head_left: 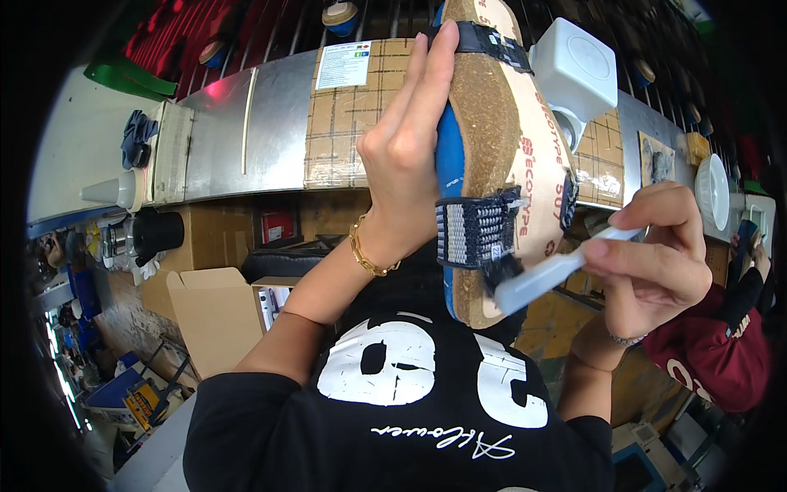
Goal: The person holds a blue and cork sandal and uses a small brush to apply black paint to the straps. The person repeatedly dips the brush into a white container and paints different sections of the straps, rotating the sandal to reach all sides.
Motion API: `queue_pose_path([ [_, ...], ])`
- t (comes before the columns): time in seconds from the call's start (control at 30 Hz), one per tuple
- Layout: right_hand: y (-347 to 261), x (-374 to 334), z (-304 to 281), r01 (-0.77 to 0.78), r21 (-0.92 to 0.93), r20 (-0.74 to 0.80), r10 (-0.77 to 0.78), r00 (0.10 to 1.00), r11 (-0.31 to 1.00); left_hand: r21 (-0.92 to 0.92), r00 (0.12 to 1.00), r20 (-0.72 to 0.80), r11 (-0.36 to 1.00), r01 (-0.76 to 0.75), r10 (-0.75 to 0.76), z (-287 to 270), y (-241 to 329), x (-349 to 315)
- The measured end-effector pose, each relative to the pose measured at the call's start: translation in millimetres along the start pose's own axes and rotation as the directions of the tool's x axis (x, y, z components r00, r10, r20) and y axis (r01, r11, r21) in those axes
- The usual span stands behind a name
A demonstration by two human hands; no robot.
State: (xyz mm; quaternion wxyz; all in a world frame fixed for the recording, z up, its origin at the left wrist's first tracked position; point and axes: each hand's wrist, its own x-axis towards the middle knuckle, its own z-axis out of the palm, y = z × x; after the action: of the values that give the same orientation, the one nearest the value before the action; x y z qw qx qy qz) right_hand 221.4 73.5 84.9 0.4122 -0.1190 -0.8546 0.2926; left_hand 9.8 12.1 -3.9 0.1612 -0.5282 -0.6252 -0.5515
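Note:
An unfinished sandal sole point(484, 131) with a brown cork edge, a pale printed bottom and a blue last is held up in front of me, bottom facing up. My left hand point(406, 152) grips it from the left side, fingers along the edge near a dark strap. A woven black-and-grey strap point(479, 230) wraps over its lower side. My right hand point(656, 254) pinches a white plastic-handled brush point(553, 275) between thumb and fingers. The brush's dark tip meets or overlaps the strap end near the sole's lower edge; exact contact is unclear.
Beyond the sole stands a white plastic container point(578, 70) on a cardboard-covered metal bench point(275, 139). A white bowl point(711, 193) sits at the right. A person in a maroon shirt point(721, 348) works there. Behind the bench, a red-lit rack point(270, 29) carries several shoes.

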Motion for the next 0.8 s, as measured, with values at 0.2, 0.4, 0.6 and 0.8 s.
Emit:
queue_pose_path([
  [0.2, -15.2, -4.4, 24.8, -0.201, -0.026, -0.187, 0.192, 0.963, 0.979, 0.012, 0.996, -0.019, 0.996, 0.086, -0.086, 2.8, -7.0, 2.5],
  [0.4, -28.9, -28.6, 44.4, -0.093, -0.579, -0.297, -0.103, 0.949, 0.810, 0.134, 0.993, -0.057, 0.985, 0.111, -0.104, 4.0, -21.5, -0.3],
  [0.6, -26.3, -23.4, 41.3, -0.105, -0.165, -0.231, 0.065, 0.971, 0.981, -0.003, 0.981, 0.002, 0.981, 0.194, -0.194, 1.1, -14.0, 2.3],
  [0.8, -29.8, -17.1, 35.5, -0.064, -0.124, -0.079, 0.055, 0.995, 0.990, -0.127, 0.979, 0.037, 0.970, 0.205, -0.202, 2.7, -24.8, -0.1],
])
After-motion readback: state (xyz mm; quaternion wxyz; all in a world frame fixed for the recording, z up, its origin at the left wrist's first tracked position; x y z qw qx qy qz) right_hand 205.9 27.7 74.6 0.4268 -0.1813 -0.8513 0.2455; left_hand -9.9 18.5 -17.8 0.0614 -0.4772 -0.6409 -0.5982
